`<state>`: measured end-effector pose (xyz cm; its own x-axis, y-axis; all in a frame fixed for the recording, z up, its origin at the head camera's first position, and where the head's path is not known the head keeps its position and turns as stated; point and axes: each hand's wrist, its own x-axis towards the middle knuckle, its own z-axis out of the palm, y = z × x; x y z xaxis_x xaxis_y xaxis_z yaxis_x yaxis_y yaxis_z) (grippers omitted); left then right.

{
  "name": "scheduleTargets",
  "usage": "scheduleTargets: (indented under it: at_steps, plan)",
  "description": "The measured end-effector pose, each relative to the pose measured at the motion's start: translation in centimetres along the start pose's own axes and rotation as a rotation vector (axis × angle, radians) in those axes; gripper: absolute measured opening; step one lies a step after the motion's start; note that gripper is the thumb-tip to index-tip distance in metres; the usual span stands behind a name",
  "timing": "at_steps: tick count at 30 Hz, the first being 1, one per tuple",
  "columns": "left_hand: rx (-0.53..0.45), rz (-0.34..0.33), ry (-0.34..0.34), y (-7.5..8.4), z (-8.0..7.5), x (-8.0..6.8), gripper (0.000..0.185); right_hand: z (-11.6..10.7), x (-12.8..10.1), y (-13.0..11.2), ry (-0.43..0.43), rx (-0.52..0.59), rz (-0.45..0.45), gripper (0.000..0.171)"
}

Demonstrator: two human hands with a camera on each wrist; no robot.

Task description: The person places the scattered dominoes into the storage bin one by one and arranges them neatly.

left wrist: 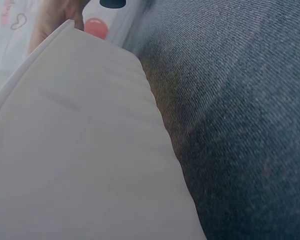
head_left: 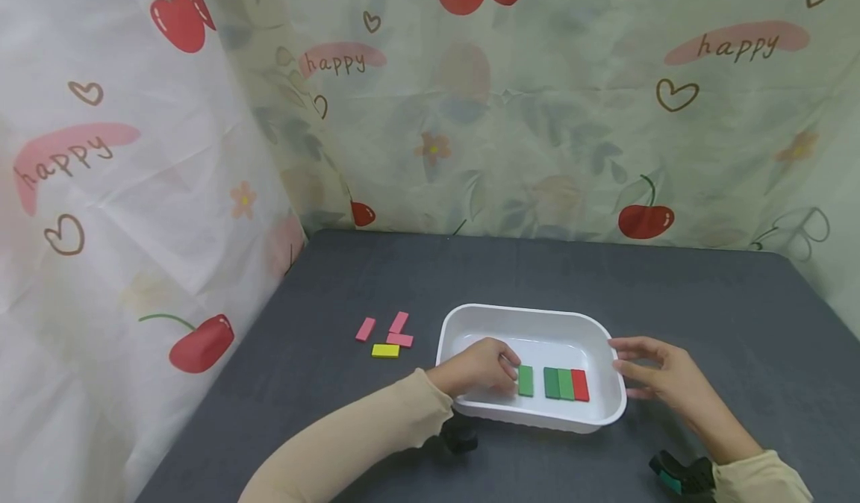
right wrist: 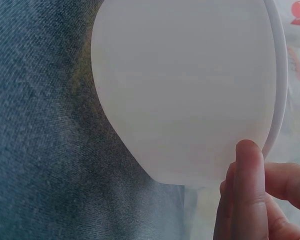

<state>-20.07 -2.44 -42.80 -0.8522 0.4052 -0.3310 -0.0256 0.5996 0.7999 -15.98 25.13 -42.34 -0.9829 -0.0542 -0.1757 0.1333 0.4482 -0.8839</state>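
Over the white tray (head_left: 484, 316) my left hand (head_left: 478, 367) reaches in from the near left, its fingers bent. They pinch a green tile (head_left: 526, 381) at its left side, low over the tray floor. Just right of that tile, a dark green tile (head_left: 552, 383), another green tile (head_left: 566, 385) and a red tile (head_left: 580, 386) lie side by side in a row. My right hand (head_left: 661, 369) is at the tray's right end, fingertips on the rim. In the right wrist view, a fingertip (right wrist: 248, 150) lies against the outer wall (right wrist: 190, 100).
Left of the tray, three pink tiles (head_left: 366, 329) and a yellow tile (head_left: 386, 351) lie on the dark cloth-covered table (head_left: 376, 279). A patterned curtain (head_left: 537, 137) hangs behind the table and along its left side.
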Motion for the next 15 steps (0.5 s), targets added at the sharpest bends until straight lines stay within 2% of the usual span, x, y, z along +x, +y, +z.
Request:
scheduleTargets:
  at_steps: [15]
  plan:
    - [0.002,0.021,-0.003,0.41,0.72,0.33,0.033,0.04,-0.01,-0.05,0.002,-0.013,0.015,0.061]
